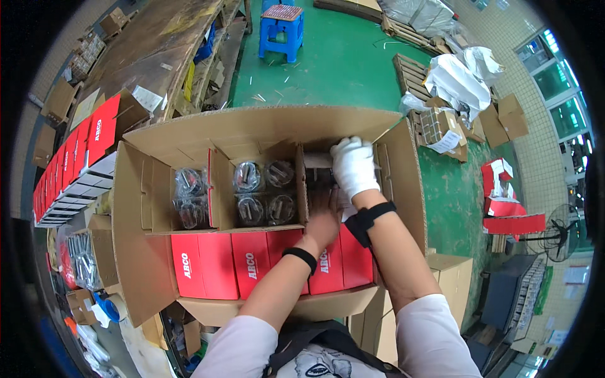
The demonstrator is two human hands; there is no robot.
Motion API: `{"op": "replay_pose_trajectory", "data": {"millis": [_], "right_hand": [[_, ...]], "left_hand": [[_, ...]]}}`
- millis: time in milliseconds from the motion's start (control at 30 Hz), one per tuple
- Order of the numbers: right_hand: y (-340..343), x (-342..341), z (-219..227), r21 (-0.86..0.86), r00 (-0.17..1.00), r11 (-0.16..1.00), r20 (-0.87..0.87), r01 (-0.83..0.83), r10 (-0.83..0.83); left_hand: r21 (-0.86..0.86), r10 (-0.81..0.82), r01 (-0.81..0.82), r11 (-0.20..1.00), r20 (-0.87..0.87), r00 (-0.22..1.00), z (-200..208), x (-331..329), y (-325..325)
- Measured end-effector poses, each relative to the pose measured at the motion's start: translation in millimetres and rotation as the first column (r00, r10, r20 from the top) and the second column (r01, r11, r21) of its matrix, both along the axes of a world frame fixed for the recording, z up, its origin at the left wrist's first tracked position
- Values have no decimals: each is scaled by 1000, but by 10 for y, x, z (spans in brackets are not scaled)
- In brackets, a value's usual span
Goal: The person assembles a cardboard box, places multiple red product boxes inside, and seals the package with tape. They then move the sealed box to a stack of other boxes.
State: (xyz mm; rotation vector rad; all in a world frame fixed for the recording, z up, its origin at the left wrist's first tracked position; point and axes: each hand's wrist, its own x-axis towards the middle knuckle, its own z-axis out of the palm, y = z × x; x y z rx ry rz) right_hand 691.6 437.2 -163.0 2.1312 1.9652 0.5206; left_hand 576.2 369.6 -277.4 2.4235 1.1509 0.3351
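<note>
A large open carton [255, 128] stands in front of me. Both my hands reach into the smaller box at its right end. My right hand [354, 165], in a white glove, has its fingers curled down at that box's far right edge; what they grip, if anything, is hidden. My left hand [324, 220], bare and smeared by motion, is low at the near side of the same box, next to dark contents I cannot make out. To the left, plastic-wrapped metal parts [249, 176] stand in the middle box, and more wrapped parts [189, 183] in the left one.
Closed red boxes [217, 268] line the carton's near side. A row of red-and-white boxes [79, 154] stands at left, by a long workbench [157, 47]. Beyond are a blue stool [282, 33] and pallets [409, 74]. A fan [558, 233] stands at right.
</note>
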Motion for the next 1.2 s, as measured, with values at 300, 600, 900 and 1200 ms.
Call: {"op": "replay_pose_trajectory", "data": {"millis": [300,600,900,1200], "right_hand": [[-227,6,-354,143,921,979,-382,142,-78],[-461,242,-595,103,912,963,-358,251,-200],[-906,-164,174,595,893,750,-450,290,11],[-654,55,-699,152,474,868,-874,472,-105]], "left_hand": [[6,-72,71,997,58,996,-95,-29,28],[-163,3,35,986,229,973,333,-33,28],[34,-7,2,999,156,988,84,-70,84],[-806,669,-89,585,418,615,327,387,-13]]}}
